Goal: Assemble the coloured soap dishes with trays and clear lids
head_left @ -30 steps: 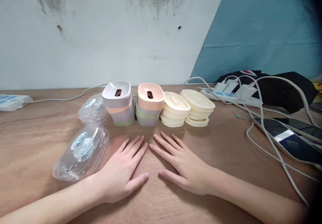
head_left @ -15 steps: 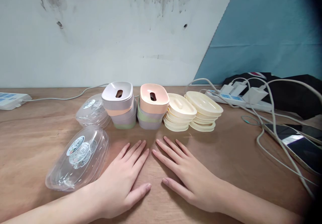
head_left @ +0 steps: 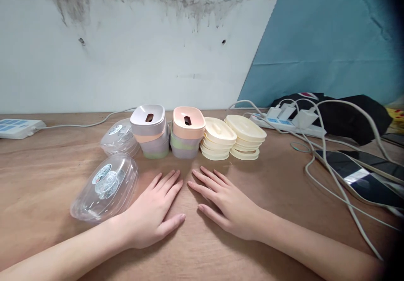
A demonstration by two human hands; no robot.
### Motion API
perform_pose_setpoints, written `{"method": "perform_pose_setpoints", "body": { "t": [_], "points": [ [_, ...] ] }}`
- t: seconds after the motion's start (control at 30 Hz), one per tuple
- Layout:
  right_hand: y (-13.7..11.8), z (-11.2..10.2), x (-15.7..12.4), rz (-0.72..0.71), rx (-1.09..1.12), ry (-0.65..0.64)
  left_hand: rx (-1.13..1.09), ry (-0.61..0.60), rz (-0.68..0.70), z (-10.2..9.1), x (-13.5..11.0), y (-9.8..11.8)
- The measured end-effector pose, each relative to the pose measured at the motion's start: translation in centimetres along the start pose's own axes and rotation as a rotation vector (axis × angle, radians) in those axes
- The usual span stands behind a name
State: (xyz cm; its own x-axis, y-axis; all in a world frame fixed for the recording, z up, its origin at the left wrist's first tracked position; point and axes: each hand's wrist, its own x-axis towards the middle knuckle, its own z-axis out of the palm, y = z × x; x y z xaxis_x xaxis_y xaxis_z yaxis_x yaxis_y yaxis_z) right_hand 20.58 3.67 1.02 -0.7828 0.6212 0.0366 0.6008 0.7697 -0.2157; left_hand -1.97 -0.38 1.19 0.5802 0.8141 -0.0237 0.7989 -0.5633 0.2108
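Only my viewpoint has moved since the earlier frame: it tilts up to show more of the stained white wall (head_left: 142,70), while both hands and every stack keep their places. I have the left hand (head_left: 151,215) and the right hand (head_left: 232,209) lying flat, palm down, on the brown wood-grained worktop (head_left: 195,260), fingers loosely spread, thumbs pointing towards each other; neither holds anything. Ahead of the fingertips stands a lilac-topped stack of slotted, rounded-square plastic tubs (head_left: 148,125), just beside a peach-topped stack of similar plastic tubs (head_left: 188,125). To their right sit a near stack of rounded cream plastic lids (head_left: 217,140) and a farther stack of rounded cream plastic lids (head_left: 246,135). Leftward, transparent domed plastic covers with round stickers (head_left: 105,186) lie by the left forearm; whether they touch it I cannot tell. More clear domed covers (head_left: 118,140) rest just behind. Judging progress, I take the grouping by kind as done: tubs, cream lids and covers stand in separate sets. No lid or cover sits on a tub, so I see no joining of kinds, and with both hands idle, I judge that no handling is under way.
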Motion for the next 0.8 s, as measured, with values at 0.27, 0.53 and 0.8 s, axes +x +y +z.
{"method": "perform_pose_setpoints", "body": {
  "t": [0.27,0.53,0.8],
  "points": [
    [0.0,0.2,-0.1,0.063,-0.002,0.048,-0.001,-0.015,0.001,-0.1,0.2,0.0],
    [0.4,0.1,0.2,0.026,0.028,0.077,-0.036,0.019,0.02,0.0,-0.1,-0.1],
    [2.7,-3.0,-0.2,-0.045,-0.159,0.633,-0.016,0.078,0.054,0.8,-0.2,-0.6]
  ]
}}
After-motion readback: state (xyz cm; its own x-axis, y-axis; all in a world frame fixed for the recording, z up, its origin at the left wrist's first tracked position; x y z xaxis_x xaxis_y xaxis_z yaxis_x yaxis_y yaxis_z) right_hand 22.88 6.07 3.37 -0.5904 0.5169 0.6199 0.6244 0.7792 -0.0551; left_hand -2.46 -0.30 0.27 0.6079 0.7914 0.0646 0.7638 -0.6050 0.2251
